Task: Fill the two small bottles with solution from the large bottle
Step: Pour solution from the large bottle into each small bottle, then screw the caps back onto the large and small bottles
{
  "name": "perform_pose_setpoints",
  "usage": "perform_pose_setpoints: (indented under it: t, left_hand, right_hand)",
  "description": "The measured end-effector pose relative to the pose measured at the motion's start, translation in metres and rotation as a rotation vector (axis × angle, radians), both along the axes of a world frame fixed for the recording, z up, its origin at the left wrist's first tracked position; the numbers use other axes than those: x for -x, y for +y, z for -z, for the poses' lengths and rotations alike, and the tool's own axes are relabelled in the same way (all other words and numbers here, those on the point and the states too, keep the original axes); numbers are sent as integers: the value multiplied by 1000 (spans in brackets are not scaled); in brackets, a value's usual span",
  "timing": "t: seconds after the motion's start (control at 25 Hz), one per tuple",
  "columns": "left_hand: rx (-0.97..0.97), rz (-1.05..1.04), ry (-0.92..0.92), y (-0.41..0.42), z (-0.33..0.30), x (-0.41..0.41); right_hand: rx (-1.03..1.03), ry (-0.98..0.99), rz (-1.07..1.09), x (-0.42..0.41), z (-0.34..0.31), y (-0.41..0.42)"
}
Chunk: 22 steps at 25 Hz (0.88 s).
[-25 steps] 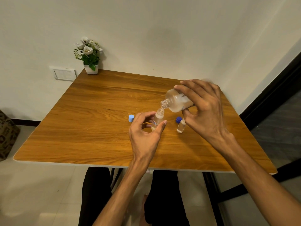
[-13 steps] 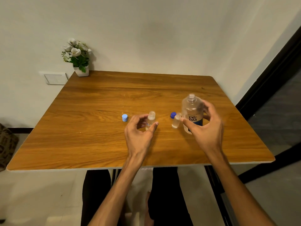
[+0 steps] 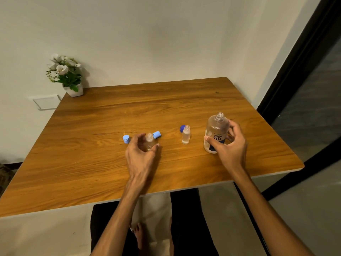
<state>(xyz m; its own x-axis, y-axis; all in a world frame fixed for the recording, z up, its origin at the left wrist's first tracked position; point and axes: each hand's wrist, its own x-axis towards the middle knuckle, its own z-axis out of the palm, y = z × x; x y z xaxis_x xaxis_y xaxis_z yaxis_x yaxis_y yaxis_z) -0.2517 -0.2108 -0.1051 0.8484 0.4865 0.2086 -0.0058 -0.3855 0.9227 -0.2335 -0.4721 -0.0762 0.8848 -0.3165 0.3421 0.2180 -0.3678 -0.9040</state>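
Gap between small bottles, light blue cap narrowing it

The left hand is covering the blurred small bottle low down; the right hand is hiding part of the large bottle.

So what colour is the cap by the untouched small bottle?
The cap is dark blue; head view.

The desk is orange-brown wood grain. The big bottle and small bottles are clear; the label has a dark blue band. Two caps are pale blue and the third cap is dark blue. The flowers are white with green leaves, in a white pot.
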Motion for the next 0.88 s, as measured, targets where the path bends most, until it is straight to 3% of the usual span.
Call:
perform_pose_setpoints:
  t: [0.16,0.24,0.32,0.44,0.52,0.68,0.88]
  left_hand:
    - [-203,-11,-259,-19,-33,9]
    - [-328,91,-386,-35,-61,-6]
    - [-538,338,-248,-49,-89,-40]
    - [-899,699,260,-63,-111,-99]
    - [-962,837,465,-61,-102,-130]
    - [-958,972,526,-57,-74,-153]
    - [-914,922,431,-58,-65,-162]
  right_hand:
    - [-6,2,-14,-4,6,-4]
    - [-14,11,-16,-6,7,-5]
    - [-18,18,-19,-7,6,-7]
    - [-40,21,-16,-6,4,-11]
    - [-49,20,-13,-6,3,-16]
    - [-35,28,-11,-10,5,-26]
    - [-49,30,-20,-16,7,-25]
